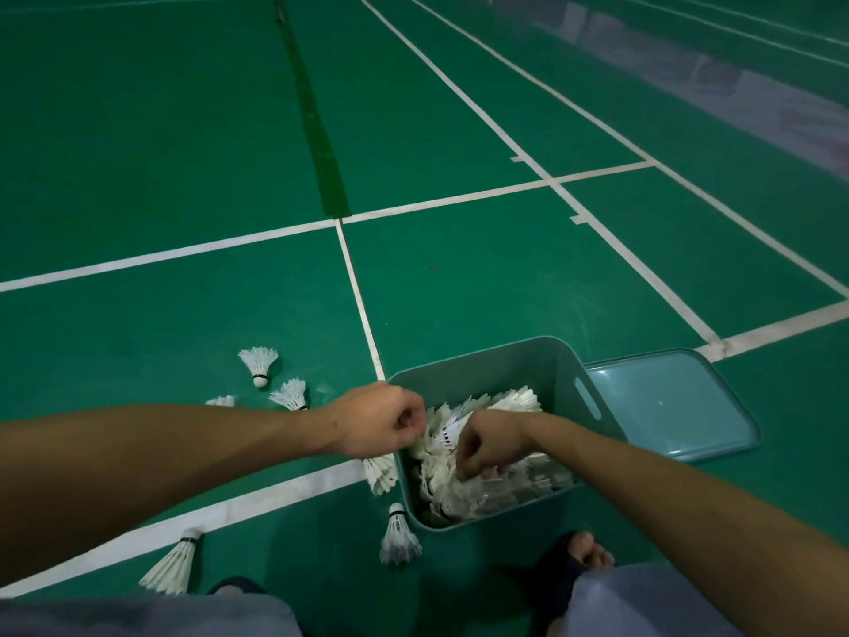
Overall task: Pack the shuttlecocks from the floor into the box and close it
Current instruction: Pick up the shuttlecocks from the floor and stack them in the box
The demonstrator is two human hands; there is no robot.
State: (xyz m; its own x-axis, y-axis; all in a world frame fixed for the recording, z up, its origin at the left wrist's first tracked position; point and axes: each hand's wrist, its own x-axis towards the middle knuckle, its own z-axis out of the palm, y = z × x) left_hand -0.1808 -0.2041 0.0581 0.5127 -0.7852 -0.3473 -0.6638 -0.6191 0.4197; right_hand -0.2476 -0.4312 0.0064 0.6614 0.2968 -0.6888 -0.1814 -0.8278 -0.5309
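Observation:
A teal plastic box (496, 360) stands open on the green court floor, filled with white feather shuttlecocks (510, 402). My left hand (381, 420) hovers over the box's left rim, fingers curled, pinching a shuttlecock at the edge. My right hand (489, 445) reaches into the box with fingers curled down into the pile of shuttlecocks. Several loose shuttlecocks lie on the floor left of the box: one upright (258, 363), one beside it (290, 394), one stack against the box wall (380, 473), one near my feet (399, 537) and a stack at lower left (172, 565).
The box's teal lid (666, 402) lies flat on the floor just right of the box. White court lines cross the floor around it. My knees and sandalled feet (583, 551) are at the bottom edge.

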